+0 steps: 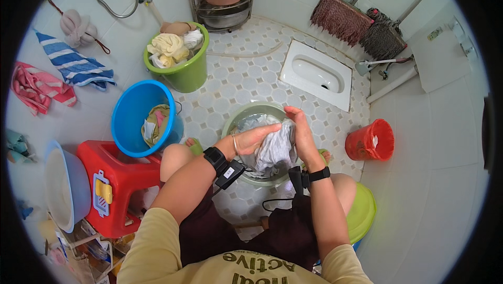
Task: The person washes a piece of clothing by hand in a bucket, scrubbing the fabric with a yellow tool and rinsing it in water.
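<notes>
Wet light grey-white cloth [275,148] hangs bunched between my hands over a pale green basin [232,120] on the tiled floor. My left hand [257,136] holds it from the left, fingers pointing right. On the other side, my right hand [300,132] grips its upper right edge, with the fingertips up near the basin's rim. Water and more pale cloth lie in the basin beneath. Both wrists wear black straps with small devices. The palms and part of the fingers are hidden by the cloth.
Left of the basin stand a blue bucket [118,126] with clothes, a green bucket [188,73] heaped with laundry and a red stool [114,189]. A squat toilet [289,58] lies ahead right. A red bin [353,142] stands at right, a green lid [363,209] beside my leg.
</notes>
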`<state>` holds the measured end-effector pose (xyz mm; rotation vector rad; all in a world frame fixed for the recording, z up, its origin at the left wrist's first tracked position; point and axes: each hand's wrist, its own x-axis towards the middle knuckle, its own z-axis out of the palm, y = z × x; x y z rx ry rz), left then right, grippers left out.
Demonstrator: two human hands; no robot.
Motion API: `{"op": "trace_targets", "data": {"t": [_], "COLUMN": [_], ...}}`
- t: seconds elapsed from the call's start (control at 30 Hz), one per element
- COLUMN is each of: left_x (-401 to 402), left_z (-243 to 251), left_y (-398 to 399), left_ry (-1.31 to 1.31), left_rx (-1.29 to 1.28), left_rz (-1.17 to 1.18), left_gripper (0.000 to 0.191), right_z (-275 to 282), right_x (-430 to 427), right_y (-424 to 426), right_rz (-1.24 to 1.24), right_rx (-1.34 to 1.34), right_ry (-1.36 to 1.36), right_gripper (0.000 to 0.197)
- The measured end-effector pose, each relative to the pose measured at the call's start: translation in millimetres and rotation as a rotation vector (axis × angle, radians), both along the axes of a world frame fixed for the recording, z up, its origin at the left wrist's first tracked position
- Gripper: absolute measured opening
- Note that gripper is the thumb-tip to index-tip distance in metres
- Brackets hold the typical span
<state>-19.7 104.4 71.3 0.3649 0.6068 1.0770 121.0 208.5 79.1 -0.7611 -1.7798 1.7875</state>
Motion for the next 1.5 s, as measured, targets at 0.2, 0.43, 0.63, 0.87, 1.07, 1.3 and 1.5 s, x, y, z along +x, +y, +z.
{"op": "trace_targets", "data": {"t": [0.2,0.43,0.63,0.87,1.07,1.3,1.5], "left_x": [-11.6,-28.8,-30.7,-44.8,-79.4,-113.5,-99.1], "left_z": [-11.9,0.6,-6.2,9.6,4.2,2.4,25.0], "left_y": [9.6,-0.9,-0.9,-2.3,-8.0,-26.1,-27.7], "left_ry": [0.052,-0.23,-0.304,-0.028,0.355,0.085,0.024], "left_rx": [-0.019,-0.084,0.001,-0.083,-0.224,-0.197,-0.091], "left_rz": [0.211,0.354,0.29,0.391,0.523,0.71,0.642], "left_gripper": [0.043,0.041,0.048,0.045,0.033,0.028,0.032], "right_z": [-19.4,-0.2,-14.3,-8.3,4.1,-9.2,-22.4], "right_x": [17.2,16.6,3.6,12.2,55.2,72.2,69.7], "right_y": [14.0,-7.8,-24.3,-6.8,64.0,90.4,77.4], "right_rz": [-0.039,0.191,0.303,0.165,-0.196,-0.558,-0.476], "right_rx": [-0.158,-0.186,-0.765,-0.595,-0.733,-0.978,-0.441], "right_ry": [-0.404,-0.45,-0.21,-0.051,0.339,0.523,0.011], "right_gripper": [0.064,0.068,0.054,0.018,0.02,0.022,0.023]}}
